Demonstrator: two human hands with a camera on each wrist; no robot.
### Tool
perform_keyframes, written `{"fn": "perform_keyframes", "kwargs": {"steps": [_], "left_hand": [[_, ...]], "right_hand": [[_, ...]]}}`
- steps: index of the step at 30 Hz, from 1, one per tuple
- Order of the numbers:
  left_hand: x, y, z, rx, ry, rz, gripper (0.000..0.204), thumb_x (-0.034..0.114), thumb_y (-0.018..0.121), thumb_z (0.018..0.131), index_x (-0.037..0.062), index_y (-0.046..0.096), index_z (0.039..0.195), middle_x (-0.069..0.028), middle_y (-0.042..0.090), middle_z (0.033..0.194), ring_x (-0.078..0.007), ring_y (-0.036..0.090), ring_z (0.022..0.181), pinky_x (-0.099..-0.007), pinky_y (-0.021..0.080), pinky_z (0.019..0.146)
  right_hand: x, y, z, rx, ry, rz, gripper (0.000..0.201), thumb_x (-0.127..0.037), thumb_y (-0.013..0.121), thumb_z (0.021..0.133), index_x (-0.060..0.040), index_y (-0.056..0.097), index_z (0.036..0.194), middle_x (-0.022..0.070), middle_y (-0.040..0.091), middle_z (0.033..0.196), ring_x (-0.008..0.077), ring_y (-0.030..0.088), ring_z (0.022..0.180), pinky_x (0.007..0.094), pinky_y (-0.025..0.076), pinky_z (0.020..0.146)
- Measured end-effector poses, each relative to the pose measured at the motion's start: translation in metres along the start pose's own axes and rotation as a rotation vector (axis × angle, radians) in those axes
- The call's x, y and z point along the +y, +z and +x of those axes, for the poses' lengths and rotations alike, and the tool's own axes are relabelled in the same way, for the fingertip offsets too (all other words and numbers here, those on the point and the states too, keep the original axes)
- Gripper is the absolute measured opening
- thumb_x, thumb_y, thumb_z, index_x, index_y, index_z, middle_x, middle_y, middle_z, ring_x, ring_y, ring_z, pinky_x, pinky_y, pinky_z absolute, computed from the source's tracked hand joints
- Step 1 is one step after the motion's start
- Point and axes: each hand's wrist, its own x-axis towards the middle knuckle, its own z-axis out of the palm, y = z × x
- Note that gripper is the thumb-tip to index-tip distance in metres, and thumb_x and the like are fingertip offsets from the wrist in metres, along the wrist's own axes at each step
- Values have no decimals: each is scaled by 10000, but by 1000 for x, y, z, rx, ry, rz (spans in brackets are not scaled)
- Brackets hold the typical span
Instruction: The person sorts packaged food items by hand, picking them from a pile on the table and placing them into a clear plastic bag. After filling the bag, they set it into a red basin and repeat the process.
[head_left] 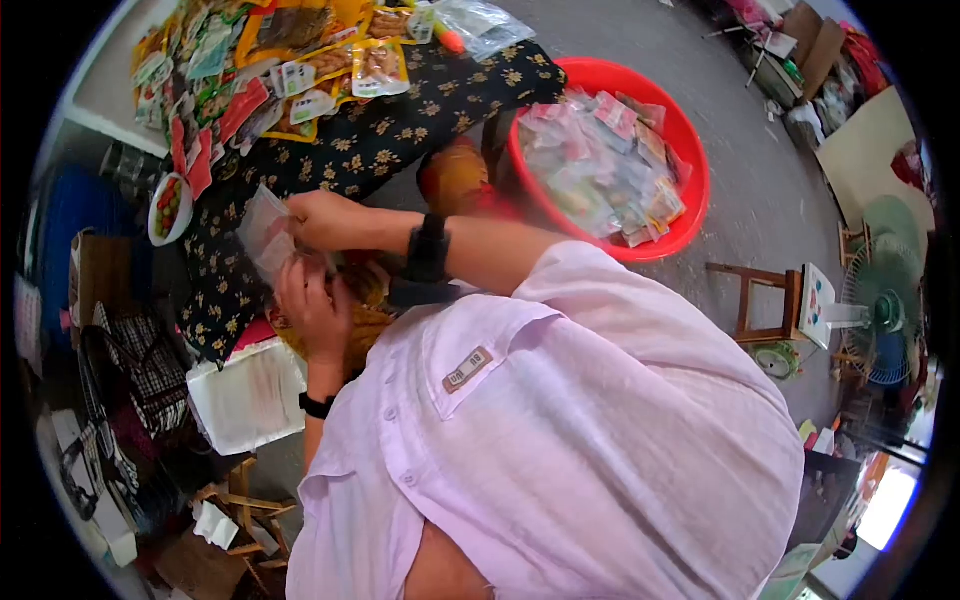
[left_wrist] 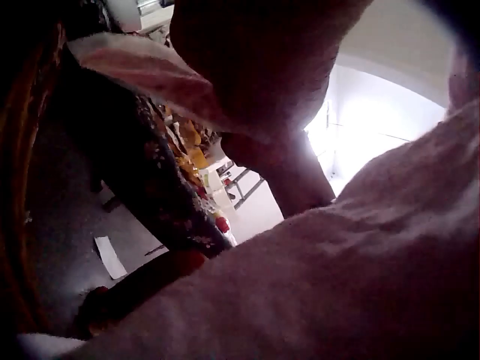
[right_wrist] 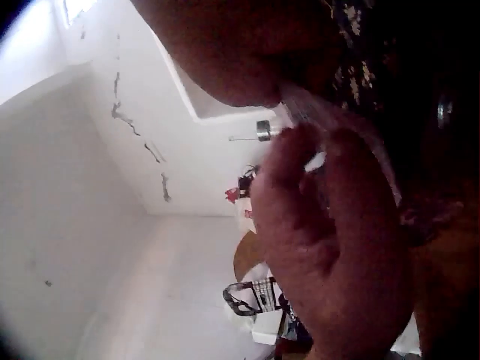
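Both hands are at a clear plastic bag [head_left: 266,236] over the near side of the dark floral cloth. My right hand [head_left: 332,220] pinches the bag's upper edge, its fingers curled in. Just below, my left hand [head_left: 314,303] grips the lower end of the bag with bent fingers. In the right wrist view, a hand's thumb and finger [right_wrist: 296,169] meet at the see-through film [right_wrist: 337,120]. A pale, slightly reddish stretch of the bag [left_wrist: 150,71] hangs beside a dark hand in the left wrist view. What the bag contains cannot be made out.
Many snack packets [head_left: 378,68] cover the far part of the floral-cloth table [head_left: 395,140]. A white bowl of red and green fruit [head_left: 170,208] sits at its edge. Right of it stands a red basin [head_left: 690,215] full of packets. A white box [head_left: 248,395] is below the hands.
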Motion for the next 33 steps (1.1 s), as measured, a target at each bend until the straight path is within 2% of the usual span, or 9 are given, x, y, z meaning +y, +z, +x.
{"fn": "perform_keyframes", "kwargs": {"steps": [4, 6, 9, 11, 13, 16, 25, 28, 33], "left_hand": [[-5, 0, -19, -18, -18, -9, 221, 112, 517, 723, 7, 499, 917, -179, 465, 1025, -340, 417, 988, -419, 313, 849], [-15, 5, -32, -91, -68, -21, 214, 89, 523, 720, 0, 482, 911, -185, 458, 1015, -347, 416, 975, -424, 316, 841], [-31, 17, -53, -147, -129, -26, 216, 112, 520, 720, -15, 492, 893, -199, 466, 996, -355, 418, 957, -432, 317, 840], [-45, 26, -65, -190, -172, 11, 227, 137, 523, 707, -17, 510, 873, -200, 474, 992, -352, 423, 947, -435, 321, 833], [-54, 27, -68, -281, -228, 83, 230, 143, 531, 694, -9, 521, 866, -193, 476, 1001, -347, 426, 949, -430, 327, 826], [-70, 32, -75, -350, -277, 190, 250, 179, 535, 681, 13, 539, 868, -170, 474, 1030, -327, 411, 986, -427, 310, 845], [-65, 29, -68, -434, -280, 331, 235, 186, 544, 672, 25, 558, 843, -147, 480, 1022, -308, 396, 1016, -428, 273, 889], [-64, 31, -73, -376, -277, 343, 210, 176, 550, 665, 24, 564, 810, -146, 488, 1008, -309, 403, 1007, -430, 274, 890], [-62, 32, -71, -407, -290, 360, 194, 183, 545, 669, 36, 567, 793, -144, 492, 1002, -314, 403, 1004, -430, 267, 893]], "right_hand": [[-17, -60, -28, 23, -3, -61, 128, -103, 471, 761, -10, 539, 816, 109, 579, 739, 163, 532, 622, 292, 422, 555], [-15, -107, -60, -38, 225, 238, 126, -105, 497, 786, -52, 559, 882, -4, 573, 774, 72, 521, 653, 225, 429, 547], [-42, -155, -113, 154, 371, 553, 151, -165, 528, 774, -38, 544, 854, 2, 538, 703, 87, 509, 642, 234, 430, 559], [-39, -189, -139, 234, 329, 108, 157, -161, 523, 779, -32, 545, 866, 2, 535, 717, 83, 505, 660, 232, 430, 580], [-23, -207, -169, 390, 285, 242, 178, -174, 528, 774, -23, 546, 866, 10, 527, 709, 81, 495, 654, 225, 419, 572], [-9, -226, -200, 502, 629, 94, 197, -192, 524, 770, -20, 546, 862, 10, 520, 702, 81, 482, 621, 224, 404, 538], [137, -248, -265, 619, 936, 75, 148, -176, 543, 688, -31, 514, 705, 43, 485, 589, 184, 483, 544, 302, 399, 511], [224, -295, -290, 6, 326, -1242, 180, -163, 603, 575, -37, 519, 672, 126, 524, 622, 291, 511, 579, 363, 409, 538], [225, -356, -245, 226, 598, -1319, 174, -133, 593, 527, -36, 499, 637, 160, 515, 641, 323, 509, 638, 381, 414, 553]]}}
